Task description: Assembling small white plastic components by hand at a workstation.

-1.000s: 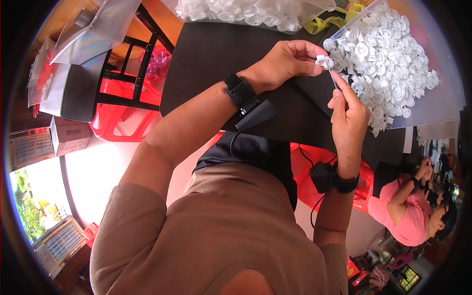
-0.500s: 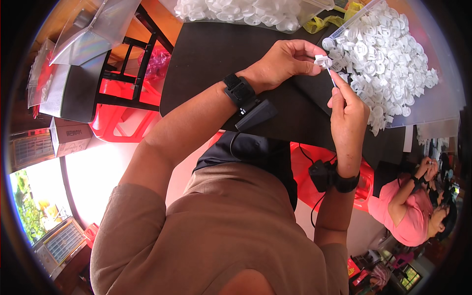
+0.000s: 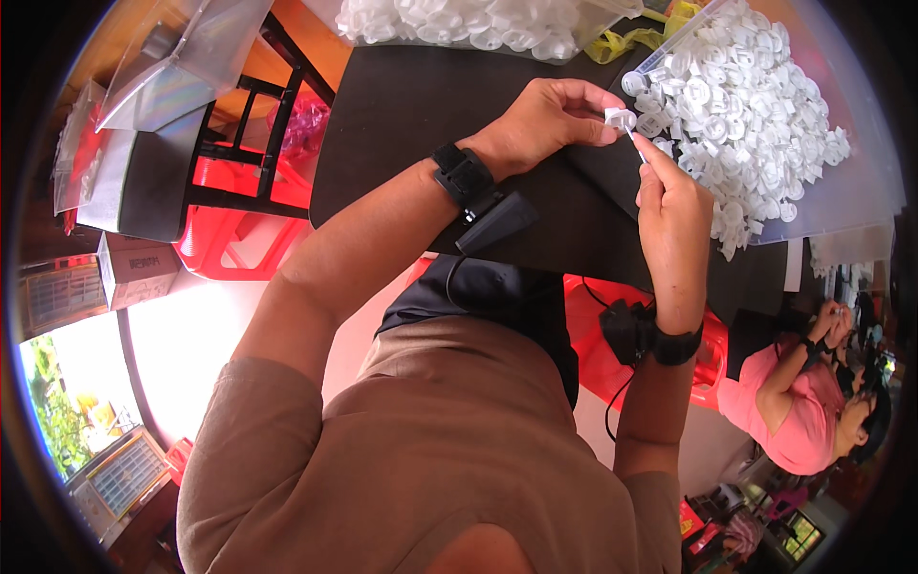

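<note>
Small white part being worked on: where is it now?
In the head view, right of top centre: the left hand pinches the small white part, beside the slim tool in the right hand, left of the white pile.

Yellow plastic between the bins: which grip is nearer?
Left: the left grip is below and left of the yellow plastic in the picture; the right grip is farther below it.
</note>
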### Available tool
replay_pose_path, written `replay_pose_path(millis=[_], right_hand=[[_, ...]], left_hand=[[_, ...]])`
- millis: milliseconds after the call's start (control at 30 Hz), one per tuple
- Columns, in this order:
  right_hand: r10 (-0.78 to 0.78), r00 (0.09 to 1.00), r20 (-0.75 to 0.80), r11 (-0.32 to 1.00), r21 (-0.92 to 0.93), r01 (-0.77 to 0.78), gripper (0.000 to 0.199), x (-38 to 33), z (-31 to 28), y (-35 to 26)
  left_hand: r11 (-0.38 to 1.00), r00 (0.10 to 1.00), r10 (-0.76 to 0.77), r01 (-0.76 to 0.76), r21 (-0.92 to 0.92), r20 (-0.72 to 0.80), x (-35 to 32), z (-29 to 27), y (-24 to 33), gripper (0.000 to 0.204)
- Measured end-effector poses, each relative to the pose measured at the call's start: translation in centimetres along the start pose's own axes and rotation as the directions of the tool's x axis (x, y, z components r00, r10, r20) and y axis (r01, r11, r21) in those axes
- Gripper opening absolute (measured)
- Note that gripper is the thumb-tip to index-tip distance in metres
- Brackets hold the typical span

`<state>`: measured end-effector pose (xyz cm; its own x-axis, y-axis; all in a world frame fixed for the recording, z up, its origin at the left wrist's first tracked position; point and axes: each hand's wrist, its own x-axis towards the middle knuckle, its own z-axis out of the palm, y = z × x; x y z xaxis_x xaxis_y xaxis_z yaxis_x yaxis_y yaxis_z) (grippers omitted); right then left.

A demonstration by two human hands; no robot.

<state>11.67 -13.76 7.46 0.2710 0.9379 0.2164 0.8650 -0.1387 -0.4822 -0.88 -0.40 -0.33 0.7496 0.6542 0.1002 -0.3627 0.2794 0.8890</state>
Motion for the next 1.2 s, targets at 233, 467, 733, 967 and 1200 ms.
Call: replay_pose_path(millis=[233,467,733,967,1200], right_hand=[[-0.052,0.994,-0.097,0.997,0.050,0.057,0.027,-0.37,-0.12,-0.16],[-0.032,0.996,-0.089,0.999,0.025,0.035,0.026,-0.11,-0.29,-0.41],[-0.041,0.996,-0.080,0.999,0.000,0.042,0.026,0.13,-0.18,-0.26],[-0.026,0.997,-0.075,0.999,0.029,0.029,0.025,0.06,-0.57,-0.46],[-0.045,0.995,-0.092,0.998,0.038,0.048,0.026,0.00,-0.56,-0.55]], left_hand=[[0.995,1.000,0.007,-0.007,-0.101,-0.001,0.07,0.09,0.06,0.033],[0.993,1.000,0.015,-0.015,-0.118,-0.005,0.07,0.11,0.03,0.032],[0.995,1.000,0.024,-0.023,-0.097,0.003,0.13,0.14,0.10,0.032],[0.995,1.000,0.022,-0.022,-0.098,-0.001,0.11,0.10,0.18,0.032],[0.993,1.000,0.015,-0.015,-0.119,0.004,0.06,0.13,0.29,0.033]])
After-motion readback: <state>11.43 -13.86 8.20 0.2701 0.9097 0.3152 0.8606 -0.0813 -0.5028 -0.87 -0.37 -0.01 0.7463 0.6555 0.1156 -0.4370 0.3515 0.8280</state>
